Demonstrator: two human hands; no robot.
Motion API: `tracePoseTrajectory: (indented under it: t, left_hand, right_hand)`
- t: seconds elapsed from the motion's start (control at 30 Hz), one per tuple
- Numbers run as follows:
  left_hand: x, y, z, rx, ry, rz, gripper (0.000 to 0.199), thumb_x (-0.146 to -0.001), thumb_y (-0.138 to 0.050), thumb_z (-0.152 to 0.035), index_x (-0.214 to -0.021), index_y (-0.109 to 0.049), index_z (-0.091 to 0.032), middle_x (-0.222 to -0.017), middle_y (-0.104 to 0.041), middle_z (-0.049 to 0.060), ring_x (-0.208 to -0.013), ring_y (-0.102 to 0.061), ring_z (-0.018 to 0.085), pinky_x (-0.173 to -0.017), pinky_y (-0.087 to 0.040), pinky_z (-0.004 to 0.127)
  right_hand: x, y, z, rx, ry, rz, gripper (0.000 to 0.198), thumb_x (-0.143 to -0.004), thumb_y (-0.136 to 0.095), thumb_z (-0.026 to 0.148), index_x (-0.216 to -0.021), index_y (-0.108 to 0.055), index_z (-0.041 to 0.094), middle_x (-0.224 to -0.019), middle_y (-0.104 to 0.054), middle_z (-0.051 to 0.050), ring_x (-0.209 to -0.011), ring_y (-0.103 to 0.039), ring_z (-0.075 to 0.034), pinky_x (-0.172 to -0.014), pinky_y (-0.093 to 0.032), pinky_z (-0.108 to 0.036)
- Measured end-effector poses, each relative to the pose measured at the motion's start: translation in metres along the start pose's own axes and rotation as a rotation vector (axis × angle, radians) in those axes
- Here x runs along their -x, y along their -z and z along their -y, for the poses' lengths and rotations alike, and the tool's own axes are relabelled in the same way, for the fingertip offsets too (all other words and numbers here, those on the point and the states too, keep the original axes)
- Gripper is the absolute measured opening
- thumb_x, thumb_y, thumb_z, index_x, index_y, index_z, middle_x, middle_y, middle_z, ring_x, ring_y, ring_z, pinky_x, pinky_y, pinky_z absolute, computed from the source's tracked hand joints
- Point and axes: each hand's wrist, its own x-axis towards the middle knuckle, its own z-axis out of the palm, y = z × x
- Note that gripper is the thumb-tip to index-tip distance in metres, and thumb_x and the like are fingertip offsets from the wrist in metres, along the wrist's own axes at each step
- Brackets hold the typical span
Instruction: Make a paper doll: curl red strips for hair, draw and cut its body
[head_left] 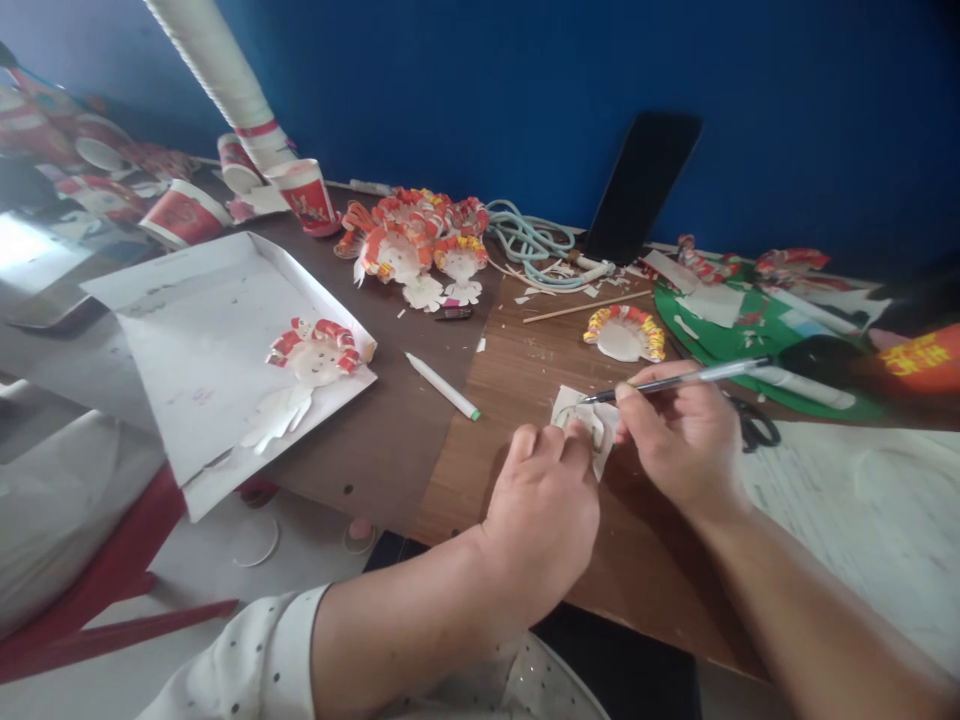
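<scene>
My right hand [679, 430] is closed round a clear-barrelled pen [701, 373], its tip touching a small piece of white paper [568, 402] on the brown table. The fingers of my left hand [547, 490] are curled and press this paper down; they hide part of it and of a pale shape on it. Beyond my hands lies a paper doll head [622, 335] with red and yellow hair and a blank face. To the left rests a white marker [442, 385] with a green end. Black scissors handles [754, 425] show just right of my right hand.
A white cardboard lid [202, 370] at left bears a paper doll. Several paper dolls [420, 240] are heaped at the back beside pale cords [525, 240]. A dark phone [643, 185] leans on the blue wall. Paper cups [306, 195] stand back left; a green sheet [697, 330] lies right.
</scene>
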Motion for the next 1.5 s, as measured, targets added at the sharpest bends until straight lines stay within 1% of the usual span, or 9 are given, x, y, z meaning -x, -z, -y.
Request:
tracePoseTrajectory:
  t: [0.13, 0.23, 0.43, 0.6, 0.9, 1.07, 1.23, 1.5]
  left_hand:
    - [-0.0007, -0.0003, 0.0003, 0.002, 0.004, 0.016, 0.037, -0.090, -0.046, -0.020, -0.123, -0.061, -0.013, -0.127, -0.059, 0.009, -0.096, -0.051, 0.021, -0.087, -0.036, 0.037]
    - [-0.0005, -0.0007, 0.0004, 0.005, 0.005, 0.015, 0.037, -0.090, -0.047, -0.020, -0.123, -0.060, -0.012, -0.125, -0.059, 0.009, -0.096, -0.051, 0.021, -0.088, -0.035, 0.037]
    - [-0.0002, -0.0017, -0.0004, 0.004, 0.005, -0.009, 0.038, -0.089, -0.047, -0.019, -0.124, -0.061, -0.011, -0.127, -0.058, 0.009, -0.095, -0.051, 0.021, -0.087, -0.035, 0.037]
    - [-0.0001, -0.0018, -0.0001, 0.000, 0.006, -0.015, 0.039, -0.089, -0.046, -0.019, -0.125, -0.061, -0.013, -0.128, -0.058, 0.009, -0.096, -0.050, 0.021, -0.088, -0.035, 0.037]
    - [-0.0007, -0.0007, 0.0007, 0.008, -0.007, -0.002, 0.036, -0.089, -0.048, -0.020, -0.120, -0.065, -0.014, -0.127, -0.059, 0.010, -0.096, -0.050, 0.022, -0.088, -0.035, 0.038]
    - [-0.0004, -0.0006, 0.0008, 0.012, 0.005, -0.015, 0.040, -0.089, -0.046, -0.019, -0.126, -0.062, -0.011, -0.125, -0.060, 0.010, -0.094, -0.050, 0.022, -0.087, -0.035, 0.037]
    - [0.0007, -0.0012, 0.0012, 0.008, -0.011, -0.017, 0.036, -0.089, -0.047, -0.020, -0.120, -0.066, -0.014, -0.127, -0.059, 0.009, -0.096, -0.051, 0.022, -0.089, -0.034, 0.037]
    - [-0.0002, -0.0017, 0.0005, 0.014, -0.007, -0.028, 0.034, -0.089, -0.047, -0.018, -0.116, -0.068, -0.014, -0.125, -0.061, 0.009, -0.097, -0.051, 0.022, -0.088, -0.034, 0.037]
  right_hand:
    - [-0.0003, -0.0012, 0.0012, 0.018, -0.018, 0.046, 0.015, -0.084, -0.065, 0.034, -0.084, -0.053, 0.025, -0.056, -0.059, 0.003, -0.045, -0.059, -0.016, -0.047, -0.049, -0.030]
    - [-0.0009, -0.0018, 0.0030, 0.033, -0.034, 0.051, 0.015, -0.084, -0.065, 0.034, -0.084, -0.053, 0.025, -0.056, -0.060, 0.003, -0.044, -0.059, -0.016, -0.048, -0.049, -0.030]
    - [-0.0020, -0.0022, 0.0046, 0.053, -0.044, 0.028, 0.016, -0.083, -0.066, 0.034, -0.083, -0.052, 0.025, -0.055, -0.060, 0.003, -0.044, -0.059, -0.017, -0.048, -0.049, -0.030]
    - [-0.0033, -0.0021, 0.0031, 0.044, -0.040, 0.027, 0.017, -0.083, -0.066, 0.036, -0.082, -0.052, 0.026, -0.055, -0.060, 0.002, -0.044, -0.059, -0.018, -0.047, -0.048, -0.032]
    - [-0.0048, -0.0029, -0.0004, 0.098, -0.033, 0.003, 0.016, -0.084, -0.065, 0.035, -0.081, -0.052, 0.026, -0.055, -0.060, 0.002, -0.046, -0.060, -0.019, -0.052, -0.050, -0.034]
    - [-0.0051, -0.0034, -0.0021, 0.121, -0.021, -0.008, 0.016, -0.084, -0.065, 0.036, -0.085, -0.053, 0.026, -0.057, -0.061, 0.002, -0.048, -0.061, -0.019, -0.055, -0.051, -0.034]
    - [-0.0070, -0.0050, -0.0022, 0.144, 0.010, -0.026, 0.015, -0.084, -0.064, 0.035, -0.084, -0.052, 0.026, -0.055, -0.061, 0.003, -0.047, -0.061, -0.018, -0.053, -0.050, -0.033]
    - [-0.0076, -0.0063, -0.0030, 0.114, 0.023, -0.055, 0.016, -0.084, -0.064, 0.033, -0.084, -0.051, 0.025, -0.056, -0.059, 0.004, -0.046, -0.060, -0.017, -0.051, -0.049, -0.031]
